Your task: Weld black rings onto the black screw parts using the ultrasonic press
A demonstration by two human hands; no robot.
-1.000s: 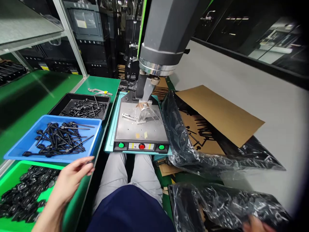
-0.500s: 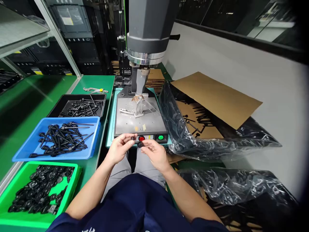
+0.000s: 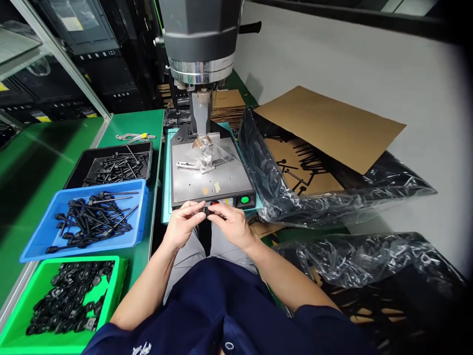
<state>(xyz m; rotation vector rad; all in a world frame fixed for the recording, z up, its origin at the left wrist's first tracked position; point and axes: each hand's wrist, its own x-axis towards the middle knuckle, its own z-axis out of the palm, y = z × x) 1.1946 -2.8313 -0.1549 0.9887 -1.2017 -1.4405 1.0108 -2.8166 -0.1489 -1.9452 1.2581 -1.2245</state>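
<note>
My left hand (image 3: 184,224) and my right hand (image 3: 231,224) meet in front of the machine's front panel, their fingertips almost touching. Between them is a small black part (image 3: 206,211), largely covered by the fingers. Both hands pinch at it, and its exact shape cannot be made out. Just beyond the fingers, the red button (image 3: 214,202) is partly hidden, while the green button (image 3: 244,199) shows fully. Behind stands the press machine (image 3: 201,44) over its metal base plate (image 3: 192,188), on which a clear fixture block (image 3: 206,157) sits.
To the left are a blue tray (image 3: 29,251) of long black screw-like parts, a green bin (image 3: 120,276) of small black parts and a black tray (image 3: 79,167). Pliers (image 3: 135,136) lie behind them. At right, a plastic-lined box (image 3: 281,195) holds black parts under a cardboard sheet (image 3: 332,123).
My hands have come together, closing the gap between the small black pieces that each held. The camera view has shifted, so the machine appears further left and higher.
</note>
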